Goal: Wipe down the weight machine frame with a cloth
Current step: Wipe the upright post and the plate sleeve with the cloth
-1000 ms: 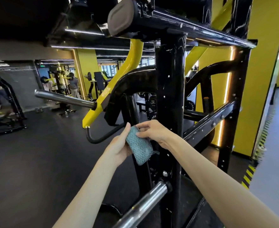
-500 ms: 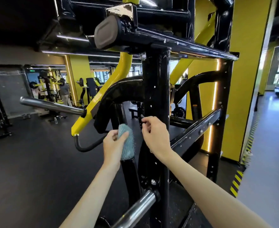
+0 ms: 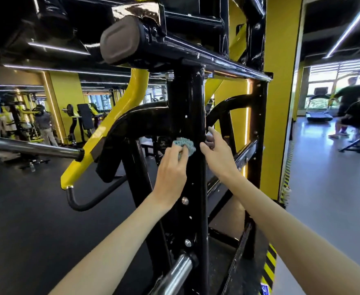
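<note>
**Cloth on the upright, wipe barely begun**

Nearest: polished steel bar [image 3: 170, 275] jutting in at bottom centre, just below two bare forearms. Left hand [image 3: 171, 167] with fingers closed around a small bunched teal knit cloth [image 3: 184, 144], pressing it against the left face of the glossy black vertical steel post [image 3: 194, 177] of the weight machine frame. Right hand [image 3: 218, 155] just across the post, fingers spread and holding nothing, palm at the post's right edge; contact likely but not certain.

Farther up: grey rubber end cap [image 3: 119, 40] on the black crossbar overhead; yellow curved lever arm [image 3: 111, 133] to the left. Beyond, other machines and blurred figures.

Risks, as judgement: cloth wadded small, so little area covered per pass and streaks missed. Bolt heads [image 3: 185, 200] down the post could snag the knit on a downward stroke. Head close under the crossbar; a bump likely if leaning in. Lever could swing if nudged.
</note>
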{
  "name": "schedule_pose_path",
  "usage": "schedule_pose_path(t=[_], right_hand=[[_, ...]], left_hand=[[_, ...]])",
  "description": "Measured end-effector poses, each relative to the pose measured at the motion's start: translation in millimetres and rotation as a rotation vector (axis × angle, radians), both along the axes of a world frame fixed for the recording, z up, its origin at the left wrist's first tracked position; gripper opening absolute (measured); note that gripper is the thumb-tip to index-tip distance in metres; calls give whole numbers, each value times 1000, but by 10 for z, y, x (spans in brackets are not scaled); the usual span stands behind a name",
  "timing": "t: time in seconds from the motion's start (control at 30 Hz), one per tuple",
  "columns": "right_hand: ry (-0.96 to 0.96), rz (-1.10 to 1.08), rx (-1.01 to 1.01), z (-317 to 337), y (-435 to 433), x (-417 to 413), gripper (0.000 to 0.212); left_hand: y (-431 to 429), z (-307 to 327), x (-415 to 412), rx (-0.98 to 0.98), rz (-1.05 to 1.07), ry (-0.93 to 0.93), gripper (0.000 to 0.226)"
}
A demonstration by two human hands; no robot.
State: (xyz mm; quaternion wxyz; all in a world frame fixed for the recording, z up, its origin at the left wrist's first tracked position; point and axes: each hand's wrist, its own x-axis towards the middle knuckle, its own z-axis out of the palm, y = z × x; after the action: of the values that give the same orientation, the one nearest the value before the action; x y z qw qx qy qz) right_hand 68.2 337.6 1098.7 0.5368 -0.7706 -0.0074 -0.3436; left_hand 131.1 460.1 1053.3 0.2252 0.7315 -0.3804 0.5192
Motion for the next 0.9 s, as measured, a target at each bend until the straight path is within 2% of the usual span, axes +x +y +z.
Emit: schedule_pose_path(t=[0.07, 0.13, 0.27, 0.33, 0.43, 0.5, 0.6, 0.67, 0.73, 0.8, 0.83, 0.9], right_hand=[[-20, 34, 32, 30, 33, 63, 46], [-36, 69, 78, 42, 31, 130, 41], [-56, 123, 51, 45, -35, 205, 33], [-75, 107, 36, 51, -56, 197, 34], [-74, 109, 52, 24, -80, 215, 39], [-75, 106, 40, 10, -95, 234, 40], [-79, 86, 1, 16, -114, 251, 41], [-85, 81, 3, 24, -121, 250, 40], [-102, 100, 28, 10, -112, 250, 41], [-111, 113, 41, 1, -107, 237, 42], [-115, 120, 44, -17, -116, 256, 42], [-104, 108, 32, -15, -118, 265, 44]], left_hand=[[28, 402, 99, -141, -1, 111, 28], [-9, 715, 163, -255, -8, 108, 29], [-50, 276, -30, -68, -90, 51, 30], [-16, 271, -5, -25, -93, 24, 28], [-74, 745, 154, -207, -62, 44, 29], [-95, 824, 141, -283, -90, 104, 29], [-74, 421, -38, -177, -123, 129, 29], [-19, 402, -41, -98, -136, 117, 26], [-36, 681, 60, -148, -118, 89, 24], [-77, 944, 108, -311, -135, 109, 25], [-99, 956, 89, -361, -159, 126, 25], [-143, 734, 7, -341, -212, 126, 22]])
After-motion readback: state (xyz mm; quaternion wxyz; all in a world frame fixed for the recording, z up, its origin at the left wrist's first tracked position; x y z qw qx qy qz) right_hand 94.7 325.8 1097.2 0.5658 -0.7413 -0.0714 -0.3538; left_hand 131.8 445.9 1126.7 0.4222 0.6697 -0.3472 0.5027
